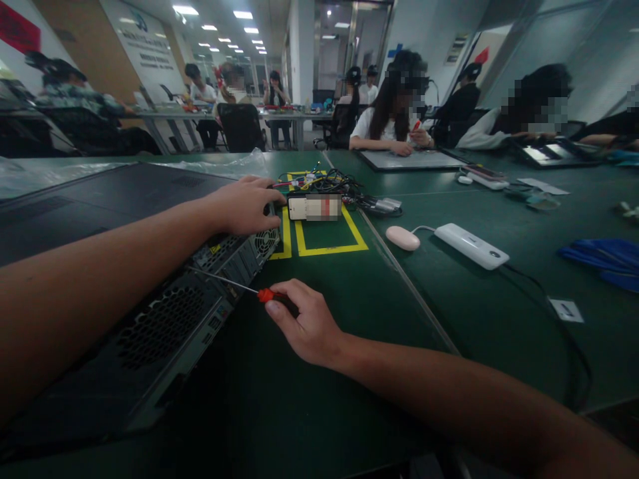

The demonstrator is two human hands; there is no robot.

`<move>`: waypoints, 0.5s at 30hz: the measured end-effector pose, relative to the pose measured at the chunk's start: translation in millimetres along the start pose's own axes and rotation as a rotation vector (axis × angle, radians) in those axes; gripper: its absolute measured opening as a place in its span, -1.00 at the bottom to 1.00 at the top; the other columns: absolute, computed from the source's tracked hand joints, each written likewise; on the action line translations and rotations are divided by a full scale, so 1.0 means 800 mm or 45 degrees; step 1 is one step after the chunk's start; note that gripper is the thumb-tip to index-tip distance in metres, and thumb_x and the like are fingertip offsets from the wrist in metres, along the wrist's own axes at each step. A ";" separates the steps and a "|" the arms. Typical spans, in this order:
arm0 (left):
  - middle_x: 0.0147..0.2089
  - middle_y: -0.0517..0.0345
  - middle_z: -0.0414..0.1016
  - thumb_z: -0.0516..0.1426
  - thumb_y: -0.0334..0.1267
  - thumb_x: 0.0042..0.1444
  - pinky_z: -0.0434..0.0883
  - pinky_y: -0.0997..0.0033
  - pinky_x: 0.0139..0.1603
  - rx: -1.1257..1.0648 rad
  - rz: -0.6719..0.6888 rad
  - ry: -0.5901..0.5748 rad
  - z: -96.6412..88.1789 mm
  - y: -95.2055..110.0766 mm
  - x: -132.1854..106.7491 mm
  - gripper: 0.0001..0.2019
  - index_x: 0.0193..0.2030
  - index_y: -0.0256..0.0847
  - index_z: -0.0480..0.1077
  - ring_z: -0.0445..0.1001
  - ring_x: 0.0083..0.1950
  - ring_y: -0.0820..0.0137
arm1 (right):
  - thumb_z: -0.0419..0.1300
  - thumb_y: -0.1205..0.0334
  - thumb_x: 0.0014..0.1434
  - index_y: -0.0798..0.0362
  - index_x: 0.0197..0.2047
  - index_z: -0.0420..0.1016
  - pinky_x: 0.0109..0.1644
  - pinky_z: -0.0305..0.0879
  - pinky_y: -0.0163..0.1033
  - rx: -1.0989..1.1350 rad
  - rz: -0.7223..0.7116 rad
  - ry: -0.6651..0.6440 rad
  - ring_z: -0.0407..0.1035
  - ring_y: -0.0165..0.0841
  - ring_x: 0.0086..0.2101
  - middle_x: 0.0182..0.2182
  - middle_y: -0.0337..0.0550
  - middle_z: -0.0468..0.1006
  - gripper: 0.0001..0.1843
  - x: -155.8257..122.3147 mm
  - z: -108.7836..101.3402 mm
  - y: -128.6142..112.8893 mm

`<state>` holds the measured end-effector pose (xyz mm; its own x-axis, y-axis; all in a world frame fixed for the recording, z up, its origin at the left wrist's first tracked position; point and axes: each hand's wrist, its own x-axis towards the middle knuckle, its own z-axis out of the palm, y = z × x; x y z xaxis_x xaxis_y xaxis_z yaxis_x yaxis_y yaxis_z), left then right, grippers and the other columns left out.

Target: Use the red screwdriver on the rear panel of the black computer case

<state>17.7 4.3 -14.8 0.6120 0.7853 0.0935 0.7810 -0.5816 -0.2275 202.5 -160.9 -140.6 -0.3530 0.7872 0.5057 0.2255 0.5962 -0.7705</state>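
A black computer case lies on its side at the left, its rear panel with vents and ports turned toward me. My left hand rests on the case's far corner, fingers stretched out and thumb apart over the edge. In my right hand is a screwdriver with a red and black handle, gripped in closed fingers. Its thin shaft points left to the rear panel near the case's upper edge. The tip is too small and dark to tell whether it touches a screw.
Beyond the case, a phone leans by a bundle of cables on the green table, near yellow tape squares. Rightward lie a pink mouse-shaped object, a white power bank and blue cloth. Several people sit farther back.
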 end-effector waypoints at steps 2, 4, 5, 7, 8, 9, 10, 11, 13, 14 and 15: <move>0.46 0.00 0.38 0.02 0.15 0.29 0.14 -0.01 0.54 0.000 0.002 0.000 0.000 0.000 0.000 -0.37 0.38 -0.08 0.47 0.32 0.49 -0.02 | 0.16 0.09 0.48 0.03 0.04 0.51 -0.13 0.42 -0.18 0.023 0.012 -0.008 0.49 -0.30 -0.21 -0.15 -0.11 0.60 -0.77 0.000 0.000 -0.001; 0.46 -0.01 0.37 0.02 0.14 0.28 0.13 0.00 0.54 0.005 -0.004 -0.014 -0.001 0.002 0.001 -0.37 0.38 -0.09 0.47 0.30 0.50 -0.03 | 0.21 0.08 0.44 0.01 0.10 0.46 -0.12 0.44 -0.17 0.057 0.020 -0.009 0.50 -0.30 -0.21 -0.12 -0.12 0.61 -0.74 -0.001 0.001 -0.002; 0.46 -0.02 0.37 0.02 0.13 0.28 0.12 0.00 0.55 0.006 -0.008 -0.024 -0.002 0.003 0.001 -0.36 0.38 -0.10 0.46 0.30 0.50 -0.04 | 0.25 0.08 0.40 0.00 0.12 0.43 -0.11 0.45 -0.17 0.070 0.024 -0.011 0.50 -0.30 -0.23 -0.12 -0.13 0.61 -0.70 -0.001 0.001 -0.002; 0.46 -0.03 0.36 0.02 0.11 0.28 0.12 0.01 0.55 0.005 -0.023 -0.044 -0.004 0.005 0.001 -0.36 0.39 -0.11 0.45 0.31 0.49 -0.03 | 0.29 0.11 0.35 -0.01 0.11 0.39 -0.11 0.45 -0.16 0.078 0.033 -0.008 0.48 -0.32 -0.26 -0.14 -0.16 0.61 -0.67 -0.002 0.002 -0.001; 0.46 -0.04 0.36 0.02 0.11 0.29 0.13 0.01 0.55 0.005 -0.029 -0.051 -0.005 0.005 0.000 -0.36 0.40 -0.12 0.45 0.31 0.49 -0.03 | 0.29 0.12 0.34 -0.01 0.09 0.38 -0.12 0.45 -0.16 0.074 0.039 -0.005 0.48 -0.32 -0.27 -0.15 -0.16 0.61 -0.68 -0.002 0.003 -0.001; 0.47 -0.05 0.36 0.02 0.11 0.29 0.13 0.01 0.55 0.006 -0.033 -0.056 -0.005 0.006 0.000 -0.35 0.40 -0.13 0.44 0.31 0.49 -0.03 | 0.28 0.13 0.34 -0.02 0.07 0.38 -0.13 0.44 -0.16 0.068 0.045 -0.001 0.47 -0.32 -0.27 -0.16 -0.16 0.60 -0.71 -0.002 0.003 -0.001; 0.47 -0.07 0.35 0.02 0.11 0.29 0.13 0.01 0.54 0.008 -0.035 -0.059 -0.006 0.007 0.000 -0.35 0.41 -0.14 0.44 0.31 0.49 -0.04 | 0.27 0.14 0.35 -0.02 0.05 0.38 -0.13 0.43 -0.16 0.060 0.052 0.001 0.47 -0.31 -0.27 -0.16 -0.16 0.60 -0.74 -0.002 0.003 0.000; 0.46 -0.08 0.35 0.01 0.11 0.29 0.13 0.00 0.55 0.012 -0.034 -0.060 -0.006 0.007 0.000 -0.35 0.41 -0.15 0.43 0.31 0.49 -0.04 | 0.26 0.13 0.36 -0.02 0.03 0.39 -0.14 0.43 -0.16 0.050 0.060 0.001 0.47 -0.31 -0.27 -0.16 -0.16 0.59 -0.76 -0.002 0.003 0.000; 0.45 -0.11 0.37 0.01 0.11 0.29 0.13 -0.01 0.55 0.017 -0.028 -0.057 -0.006 0.008 0.000 -0.34 0.41 -0.16 0.44 0.31 0.49 -0.05 | 0.24 0.12 0.37 -0.02 0.00 0.39 -0.15 0.42 -0.17 0.039 0.075 -0.010 0.46 -0.31 -0.28 -0.17 -0.16 0.59 -0.80 -0.001 0.002 0.000; 0.44 -0.10 0.37 0.02 0.11 0.29 0.13 -0.02 0.55 0.017 -0.028 -0.055 -0.006 0.008 0.000 -0.35 0.40 -0.16 0.44 0.31 0.49 -0.05 | 0.24 0.12 0.38 -0.02 -0.01 0.39 -0.15 0.42 -0.17 0.040 0.078 -0.015 0.45 -0.32 -0.29 -0.18 -0.17 0.58 -0.81 -0.001 0.002 0.000; 0.44 -0.09 0.37 0.02 0.11 0.29 0.13 -0.02 0.55 0.013 -0.031 -0.053 -0.006 0.007 0.000 -0.35 0.40 -0.15 0.44 0.31 0.49 -0.05 | 0.24 0.12 0.38 -0.02 -0.02 0.39 -0.15 0.41 -0.17 0.045 0.078 -0.016 0.44 -0.32 -0.30 -0.19 -0.17 0.57 -0.82 -0.001 0.002 -0.001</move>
<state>22.8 -0.4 -11.4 0.5870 0.8074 0.0586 0.7941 -0.5602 -0.2356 201.5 -162.1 -141.1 -0.3506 0.8198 0.4527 0.2148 0.5409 -0.8132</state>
